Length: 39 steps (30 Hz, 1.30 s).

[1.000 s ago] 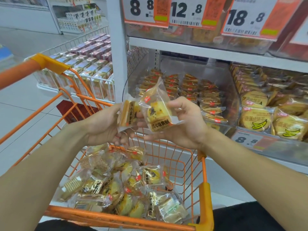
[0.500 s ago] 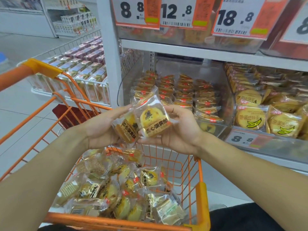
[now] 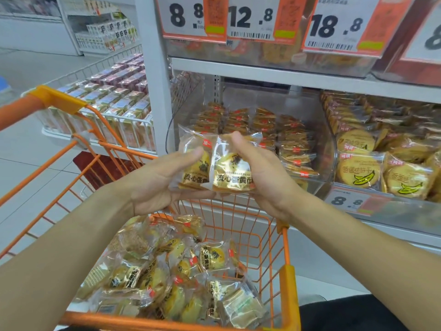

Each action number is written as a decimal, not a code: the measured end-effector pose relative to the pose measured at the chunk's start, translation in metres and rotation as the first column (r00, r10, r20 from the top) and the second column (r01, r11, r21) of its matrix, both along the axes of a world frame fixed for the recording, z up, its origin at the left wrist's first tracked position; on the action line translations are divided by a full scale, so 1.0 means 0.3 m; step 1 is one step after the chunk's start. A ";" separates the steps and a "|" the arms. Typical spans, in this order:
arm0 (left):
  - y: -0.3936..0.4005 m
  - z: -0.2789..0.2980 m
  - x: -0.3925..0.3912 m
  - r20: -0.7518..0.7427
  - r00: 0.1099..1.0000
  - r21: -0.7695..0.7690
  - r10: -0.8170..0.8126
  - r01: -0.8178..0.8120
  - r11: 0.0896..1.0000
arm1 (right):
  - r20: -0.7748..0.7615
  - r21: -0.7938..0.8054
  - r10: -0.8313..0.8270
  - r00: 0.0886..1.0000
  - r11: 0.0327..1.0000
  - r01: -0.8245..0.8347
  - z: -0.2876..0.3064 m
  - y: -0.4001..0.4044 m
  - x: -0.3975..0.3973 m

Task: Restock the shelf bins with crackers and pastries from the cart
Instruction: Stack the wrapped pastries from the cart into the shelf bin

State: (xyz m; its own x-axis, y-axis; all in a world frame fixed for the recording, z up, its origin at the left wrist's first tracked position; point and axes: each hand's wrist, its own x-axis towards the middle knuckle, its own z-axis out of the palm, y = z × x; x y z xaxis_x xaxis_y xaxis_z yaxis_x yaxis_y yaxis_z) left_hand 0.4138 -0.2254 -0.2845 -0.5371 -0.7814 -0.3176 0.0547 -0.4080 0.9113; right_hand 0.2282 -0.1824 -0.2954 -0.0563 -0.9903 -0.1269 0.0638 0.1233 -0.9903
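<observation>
Two wrapped egg-yolk pastries (image 3: 216,168) held side by side above the orange cart (image 3: 287,280), just in front of the clear shelf bin (image 3: 330,149). Left pastry packet (image 3: 194,169) gripped by the left hand (image 3: 157,185), thumb laid across its front face, fingers curled beneath. Right pastry packet (image 3: 232,172) gripped by the right hand (image 3: 262,173), thumb hooked over its top edge, palm against its right side. Packets touching, the right one overlapping the left slightly; both upright, printed faces toward the camera. Neither packet touching the cart.

Inside the cart, below the hands: a loose heap of wrapped pastries (image 3: 171,278), lying at mixed angles, with a few pale cracker packs (image 3: 241,304) at the near right corner.

Beyond the cart, in the clear shelf bin: rows of small wrapped pastries (image 3: 260,126), standing on edge in columns. Further right of the cart, in the neighbouring bin: round banana-print biscuits (image 3: 360,170) in clear wrappers, with a price card reading 8.8 (image 3: 346,201) on the bin front. Above the cart, on the upper shelf edge: price cards reading 8.8 (image 3: 188,16), 12.8 (image 3: 250,17) and 18.8 (image 3: 336,26). Left of the cart: a white wire basket of boxed goods (image 3: 112,101).
</observation>
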 end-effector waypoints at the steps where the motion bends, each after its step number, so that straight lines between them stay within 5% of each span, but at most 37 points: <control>1: 0.001 0.006 -0.009 -0.034 0.999 -0.002 -0.038 0.038 0.999 | -0.029 -0.028 -0.017 0.999 0.999 0.016 0.000 0.000 0.002; 4: 0.012 0.004 -0.034 -0.015 1.000 -0.046 0.004 -0.005 0.999 | -0.059 -0.091 -0.077 0.995 0.993 0.072 0.001 0.004 0.009; 10: 0.069 -0.044 -0.111 0.319 0.924 -0.492 0.210 -0.028 0.870 | -0.069 -0.146 -0.114 0.991 0.984 0.103 -0.008 0.024 0.035; 17: -0.027 -0.109 -0.126 0.368 0.917 -0.526 0.152 0.071 0.847 | -0.313 -0.153 -0.096 0.945 0.987 0.050 -0.010 0.033 -0.029; 20: 0.034 -0.006 -0.171 0.575 0.811 -0.459 0.110 0.208 0.864 | -0.379 -0.206 -0.123 0.917 0.977 0.046 -0.004 0.032 -0.045; 23: 0.063 0.031 -0.157 0.464 0.870 -0.486 0.169 0.091 0.869 | -0.387 -0.205 -0.136 0.912 0.977 0.059 0.010 0.034 -0.052; 30: 0.031 -0.007 -0.198 0.090 0.947 -0.688 0.309 -0.165 0.707 | -0.294 -0.244 -0.076 0.953 0.970 0.002 0.004 0.029 -0.052; 34: 0.017 -0.029 -0.200 0.020 0.949 -0.767 0.316 -0.189 0.614 | -0.256 -0.257 -0.035 0.966 0.966 -0.033 0.000 0.006 -0.047; 39: -0.023 -0.064 -0.184 0.150 0.915 -0.865 0.374 -0.062 0.498 | -0.267 -0.242 -0.112 0.957 0.969 0.046 -0.039 -0.054 -0.070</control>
